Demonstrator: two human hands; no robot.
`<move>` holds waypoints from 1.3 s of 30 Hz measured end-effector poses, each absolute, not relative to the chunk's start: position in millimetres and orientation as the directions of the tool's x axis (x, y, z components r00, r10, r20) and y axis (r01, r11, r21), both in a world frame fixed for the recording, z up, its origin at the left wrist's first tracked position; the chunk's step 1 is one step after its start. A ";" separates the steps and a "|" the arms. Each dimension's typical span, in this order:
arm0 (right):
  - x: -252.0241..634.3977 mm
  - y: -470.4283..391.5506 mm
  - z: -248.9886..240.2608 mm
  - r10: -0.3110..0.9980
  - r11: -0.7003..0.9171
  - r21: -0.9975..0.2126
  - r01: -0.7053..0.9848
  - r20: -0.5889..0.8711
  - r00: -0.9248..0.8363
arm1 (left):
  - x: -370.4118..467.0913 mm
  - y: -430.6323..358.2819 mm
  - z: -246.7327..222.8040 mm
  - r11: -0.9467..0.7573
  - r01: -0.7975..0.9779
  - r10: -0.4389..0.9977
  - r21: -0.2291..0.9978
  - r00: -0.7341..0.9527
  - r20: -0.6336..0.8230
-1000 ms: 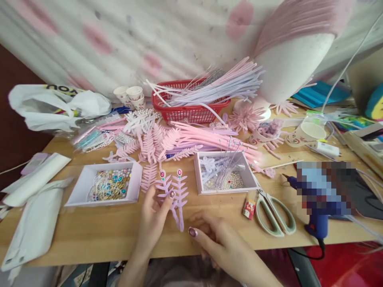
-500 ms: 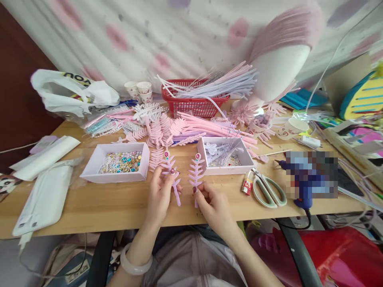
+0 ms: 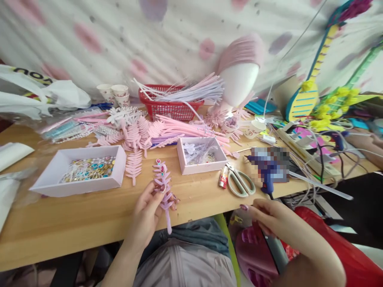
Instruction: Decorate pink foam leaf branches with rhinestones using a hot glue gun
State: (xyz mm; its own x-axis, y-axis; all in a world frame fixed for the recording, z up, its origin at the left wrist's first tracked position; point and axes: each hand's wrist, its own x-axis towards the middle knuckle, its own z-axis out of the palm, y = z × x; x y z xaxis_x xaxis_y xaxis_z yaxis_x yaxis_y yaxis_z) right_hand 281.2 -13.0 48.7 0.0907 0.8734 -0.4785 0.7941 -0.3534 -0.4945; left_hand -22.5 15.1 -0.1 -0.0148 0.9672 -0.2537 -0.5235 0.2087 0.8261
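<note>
"Scissors (image 3: 241, 184) are lying with their handle loops facing the near side, presumably for easy picking up. Where are the purple sprigs (image 3: 166, 201) sitting relative to them?"

"To their left, in the left hand (image 3: 146, 215), above the near part of the table (image 3: 98, 223). Thumb and fingers are pinching them around the middle. Two jewelled tips are showing, so I'm judging that two sprigs are overlapping."

"Why is the grip sitting there?"

"Probably it's holding both in line while leaving the tips uncovered."

"And the right hand (image 3: 269, 218)?"

"It's hovering nearer than the scissors and to their right, seemingly past the table edge. Its fingers are half bending; I'm seeing nothing in them, but they're hiding the palm, so I can't tell whether it's grasping anything."

"The blue glue gun (image 3: 267, 185) is resting just right of the scissors, perhaps to suit that hand. The white box (image 3: 206, 166) is standing just beyond them, leftward, its walls likely confining small beads."

"How are the sprigs looking?"

"Pale purple and fuzzy, with narrow leaves branching off both sides. One stalk end is poking out below the fingers. On the nearer tip, a red gem (image 3: 162, 169) is sitting above a smaller turquoise one."
</note>
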 end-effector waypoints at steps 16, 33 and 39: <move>323.1 53.1 3.9 0.769 -0.321 -0.533 0.783 0.336 0.544 | 11.2 18.0 2.5 0.227 -0.377 0.936 0.898 -0.170 -0.308; 293.5 51.0 -2.7 0.797 -0.215 -0.895 -0.390 -0.392 0.460 | -2.7 20.4 -19.1 0.319 -0.491 0.668 0.810 -0.490 -0.560; 295.6 58.5 12.0 0.906 -0.165 -0.907 -0.387 -0.294 0.305 | 13.6 23.4 -4.5 0.334 -0.424 0.697 0.842 -0.490 -0.523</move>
